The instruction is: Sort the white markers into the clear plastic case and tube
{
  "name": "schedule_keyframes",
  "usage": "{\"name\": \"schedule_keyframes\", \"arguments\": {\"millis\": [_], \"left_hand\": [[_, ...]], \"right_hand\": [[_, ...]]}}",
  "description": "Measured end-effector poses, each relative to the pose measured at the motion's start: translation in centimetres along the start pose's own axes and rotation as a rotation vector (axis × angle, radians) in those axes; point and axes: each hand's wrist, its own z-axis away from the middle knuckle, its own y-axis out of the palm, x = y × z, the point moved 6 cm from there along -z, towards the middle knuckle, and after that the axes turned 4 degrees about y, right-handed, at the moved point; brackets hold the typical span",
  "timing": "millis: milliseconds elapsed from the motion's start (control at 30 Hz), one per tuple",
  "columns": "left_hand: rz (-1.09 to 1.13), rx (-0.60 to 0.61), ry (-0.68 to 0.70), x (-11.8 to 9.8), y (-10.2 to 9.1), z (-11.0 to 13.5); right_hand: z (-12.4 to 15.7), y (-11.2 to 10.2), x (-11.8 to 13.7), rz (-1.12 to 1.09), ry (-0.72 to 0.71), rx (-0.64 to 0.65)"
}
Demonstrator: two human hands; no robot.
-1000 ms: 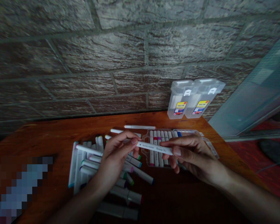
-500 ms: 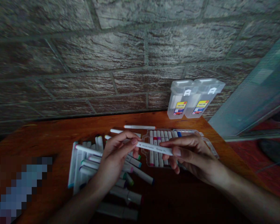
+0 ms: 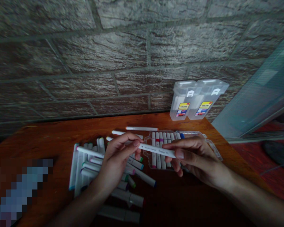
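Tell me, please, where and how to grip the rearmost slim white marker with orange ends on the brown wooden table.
Probably pinch the rearmost white marker at mid-barrel, from above, across its long sides: the straight, slim barrel lies flat and crosswise, with table surface showing along its far side.

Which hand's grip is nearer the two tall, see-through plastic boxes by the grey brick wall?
The right one. The right hand is in front of the boxes; the left hand is farther off to their left, over the white, cylindrical markers.
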Motion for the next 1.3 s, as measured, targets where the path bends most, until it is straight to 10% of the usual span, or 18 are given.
{"name": "schedule_keyframes", "arguments": {"millis": [1300], "left_hand": [[0.248,-0.205,-0.042,0.1,-0.48,-0.41]], "right_hand": [[0.07,-0.12,-0.21,-0.033,-0.029,0.011]]}}
